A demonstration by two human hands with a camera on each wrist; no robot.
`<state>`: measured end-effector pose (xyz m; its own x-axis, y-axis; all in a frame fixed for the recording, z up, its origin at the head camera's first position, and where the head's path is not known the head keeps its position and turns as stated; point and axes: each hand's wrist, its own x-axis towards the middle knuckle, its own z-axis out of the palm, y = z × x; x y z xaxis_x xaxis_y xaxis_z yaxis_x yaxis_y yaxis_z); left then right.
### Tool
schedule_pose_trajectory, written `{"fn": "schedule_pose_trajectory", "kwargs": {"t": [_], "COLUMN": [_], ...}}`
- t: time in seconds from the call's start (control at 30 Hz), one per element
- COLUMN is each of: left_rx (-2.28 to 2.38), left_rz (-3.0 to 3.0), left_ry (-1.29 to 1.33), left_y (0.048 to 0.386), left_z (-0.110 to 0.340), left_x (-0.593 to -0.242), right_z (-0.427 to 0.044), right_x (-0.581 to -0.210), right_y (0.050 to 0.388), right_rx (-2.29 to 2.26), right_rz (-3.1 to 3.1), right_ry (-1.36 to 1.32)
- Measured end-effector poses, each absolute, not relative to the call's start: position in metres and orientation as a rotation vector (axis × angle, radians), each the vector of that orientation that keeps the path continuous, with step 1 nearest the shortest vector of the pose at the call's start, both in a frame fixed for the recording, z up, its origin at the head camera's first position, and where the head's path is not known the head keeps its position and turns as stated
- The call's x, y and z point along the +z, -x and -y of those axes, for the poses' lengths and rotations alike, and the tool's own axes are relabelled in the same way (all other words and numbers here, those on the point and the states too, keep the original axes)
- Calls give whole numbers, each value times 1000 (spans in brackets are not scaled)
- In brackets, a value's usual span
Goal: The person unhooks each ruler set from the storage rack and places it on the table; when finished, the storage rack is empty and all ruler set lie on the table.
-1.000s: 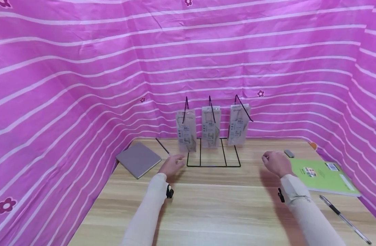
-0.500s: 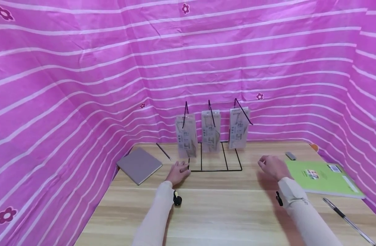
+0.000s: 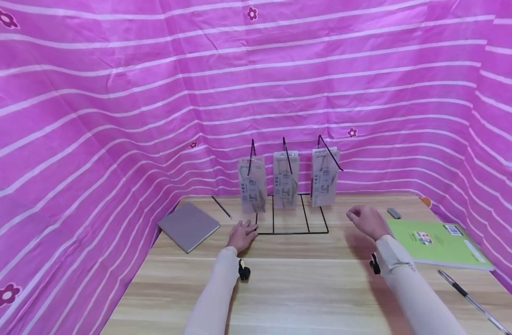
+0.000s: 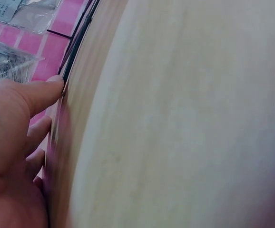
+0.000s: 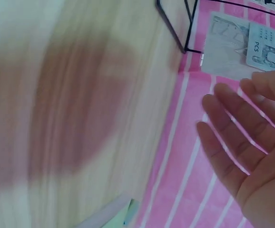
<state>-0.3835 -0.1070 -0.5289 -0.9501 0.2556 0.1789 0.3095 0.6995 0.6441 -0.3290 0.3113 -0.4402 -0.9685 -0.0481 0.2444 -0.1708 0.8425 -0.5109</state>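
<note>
Your relaxed left hand [image 3: 242, 236] touches the wire rack [image 3: 274, 232] beside it, perhaps steadying it; your right hand [image 3: 369, 221] hovers loose, empty.

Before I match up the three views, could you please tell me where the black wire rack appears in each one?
Head: the black wire rack is near the centre, between the hands.
Left wrist: upper left, its bar slanting down to the left hand.
Right wrist: top, right of centre, cut off by the frame.
Shared landmark: the pink, white-striped cloth.
</note>
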Motion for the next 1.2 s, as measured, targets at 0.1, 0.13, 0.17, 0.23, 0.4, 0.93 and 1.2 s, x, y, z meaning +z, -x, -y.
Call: {"fn": "schedule_pose_trajectory", "kwargs": {"t": [0.1,0.13,0.17,0.23,0.4,0.93,1.2], "left_rx": [-1076,-1077,-1081,-1097,-1066,-1063,-1097], "left_rz": [2812,2803,2798,2783,2783,2782,2711], "left_ry": [454,450,441,434,436,378,423], "left_y": [385,385,385,385,385,381,388], "left_z": [105,104,103,104,105,91,103], "left_x": [-530,-531,-531,-532,-533,-534,-541], "right_z": [-311,-310,-310,-307,-299,-287,-279], "right_x": [-435,-433,-431,-426,-411,-391,-387], "right_y": [338,341,345,354,376,403,410], "right_rx": [937,967,991,1018,1164,1581,1670], "right_rz": [2720,2688,2649,2569,2404,2262,2173], "right_ry": [-150,-155,-161,-173,-184,-149,-207]}}
